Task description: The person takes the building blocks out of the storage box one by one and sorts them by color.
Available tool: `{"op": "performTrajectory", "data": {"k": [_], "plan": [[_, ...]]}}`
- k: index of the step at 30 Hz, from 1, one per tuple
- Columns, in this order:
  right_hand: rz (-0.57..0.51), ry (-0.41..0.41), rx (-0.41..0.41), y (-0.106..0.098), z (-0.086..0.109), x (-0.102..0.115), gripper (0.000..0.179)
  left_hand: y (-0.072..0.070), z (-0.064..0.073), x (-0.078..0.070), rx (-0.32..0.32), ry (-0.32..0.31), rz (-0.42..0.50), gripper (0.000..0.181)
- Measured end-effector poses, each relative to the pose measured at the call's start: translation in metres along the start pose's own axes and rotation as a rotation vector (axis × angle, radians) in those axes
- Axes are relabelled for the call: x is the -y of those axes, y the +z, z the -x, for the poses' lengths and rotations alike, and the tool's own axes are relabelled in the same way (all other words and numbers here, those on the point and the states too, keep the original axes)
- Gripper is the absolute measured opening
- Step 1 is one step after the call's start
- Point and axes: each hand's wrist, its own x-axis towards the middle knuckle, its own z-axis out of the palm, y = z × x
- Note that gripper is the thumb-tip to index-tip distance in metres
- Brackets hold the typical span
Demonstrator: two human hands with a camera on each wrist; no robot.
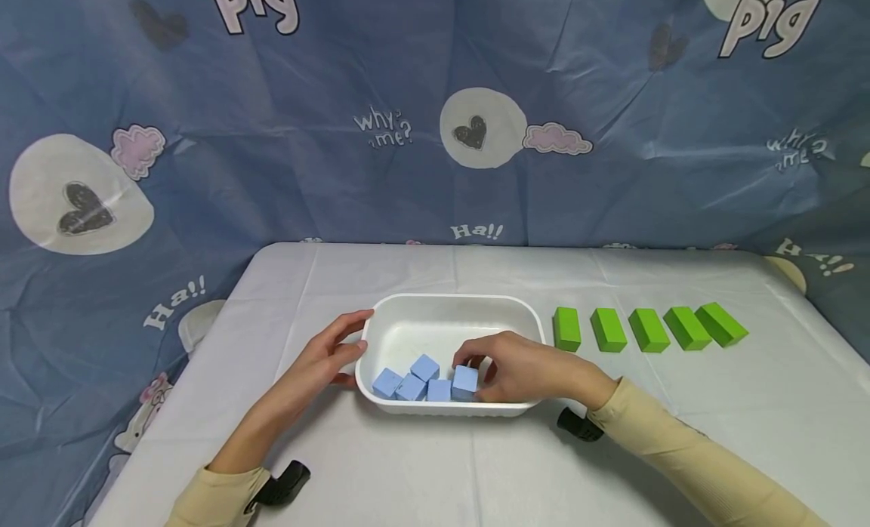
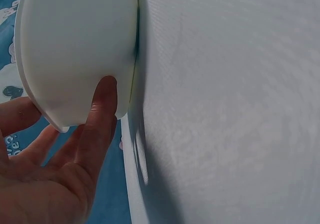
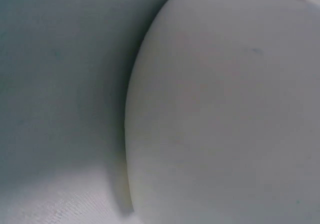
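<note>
A white plastic tub (image 1: 435,323) stands on the table, with several light blue cubes (image 1: 425,368) along its near side. My left hand (image 1: 329,352) rests against the outside of the tub's left end. Its fingers (image 2: 102,99) lie nearly straight along the outer wall in the left wrist view. Inside the tub's right part, my right hand (image 1: 519,367) pinches a blue cube (image 1: 465,382) at the right end of the group; some of its fingertips are hidden. The right wrist view is mostly filled by the tub's outer wall (image 3: 225,109).
Right of the tub, several green rectangular blocks (image 1: 608,331) lie in a row, the rightmost more tilted. A white cloth (image 1: 408,474) covers the table. Behind it hangs a blue printed curtain (image 1: 306,180). Each wrist carries a black device (image 1: 282,483).
</note>
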Motion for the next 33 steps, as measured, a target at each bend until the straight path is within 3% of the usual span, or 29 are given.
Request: {"op": "performTrajectory", "data": {"k": [21,33], "plan": [[-0.073,-0.09,-0.258,-0.006,0.012,0.002,0.042,0.0,0.0,0.001,0.003,0.006,0.002,0.047],[-0.038,-0.09,-0.385,-0.024,0.044,0.001,0.047,0.001,0.0,0.0,-0.006,-0.008,-0.006,0.048]]}}
